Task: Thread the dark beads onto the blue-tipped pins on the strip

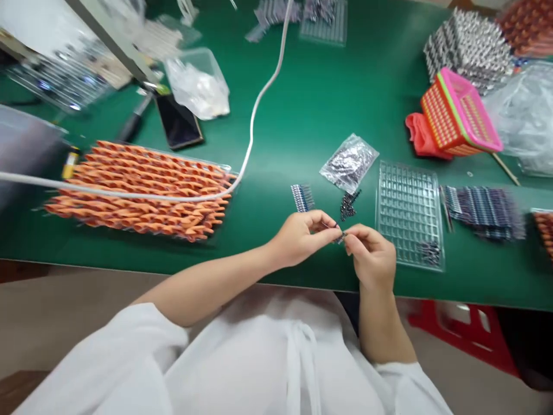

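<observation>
My left hand (302,237) and my right hand (374,251) meet fingertip to fingertip over the front of the table. Both are closed in a pinch on a small dark part (341,237), too small and too covered by fingers to name. Just beyond them lies a loose pile of tiny dark pieces (348,205). A clear bag (349,162) of similar pieces rests behind the pile. Past my left hand sits a short row of small blue-grey strips (302,197). To the right of my right hand is a clear plastic compartment tray (408,213), with small dark pieces in its near right corner.
A white cable (254,115) loops across the green table (268,155). On the left are rows of orange parts (142,193), a phone (178,121) and a plastic tub (199,83). Rightward are stacked blue-grey strips (484,210), a pink and red basket (462,115) and plastic bags (525,112).
</observation>
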Demonstrator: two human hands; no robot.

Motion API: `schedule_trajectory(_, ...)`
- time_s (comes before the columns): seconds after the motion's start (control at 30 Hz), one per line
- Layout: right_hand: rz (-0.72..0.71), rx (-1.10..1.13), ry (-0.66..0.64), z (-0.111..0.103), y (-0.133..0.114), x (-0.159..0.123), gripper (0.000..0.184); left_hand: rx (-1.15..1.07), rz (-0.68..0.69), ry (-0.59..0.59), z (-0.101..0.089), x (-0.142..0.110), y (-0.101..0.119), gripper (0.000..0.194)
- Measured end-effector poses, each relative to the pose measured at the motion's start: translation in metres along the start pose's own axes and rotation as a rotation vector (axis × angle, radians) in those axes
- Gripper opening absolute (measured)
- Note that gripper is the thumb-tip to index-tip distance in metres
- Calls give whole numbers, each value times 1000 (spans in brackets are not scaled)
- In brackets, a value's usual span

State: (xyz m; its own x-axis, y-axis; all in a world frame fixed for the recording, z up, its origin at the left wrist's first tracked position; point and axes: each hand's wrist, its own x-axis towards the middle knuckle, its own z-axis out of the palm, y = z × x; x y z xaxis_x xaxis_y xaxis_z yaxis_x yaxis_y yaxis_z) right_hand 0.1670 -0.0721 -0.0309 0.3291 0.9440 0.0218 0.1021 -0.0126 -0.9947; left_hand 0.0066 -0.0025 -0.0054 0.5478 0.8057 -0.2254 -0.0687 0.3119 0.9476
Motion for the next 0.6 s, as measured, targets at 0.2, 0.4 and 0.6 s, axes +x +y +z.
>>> schedule_trajectory(0.2, 14, 103, -95, -2, 3, 2, 21, -67, -54, -27, -1, 0, 5, 20)
schedule_trajectory(0.4, 35, 193, -112, -3, 1, 3, 21, -122, -78, -32, -1, 0, 8, 18)
schedule_trajectory(0.6, 86, 266, -129, -2, -3, 3, 14, -193, -144, -61, -2, 1, 11, 17)
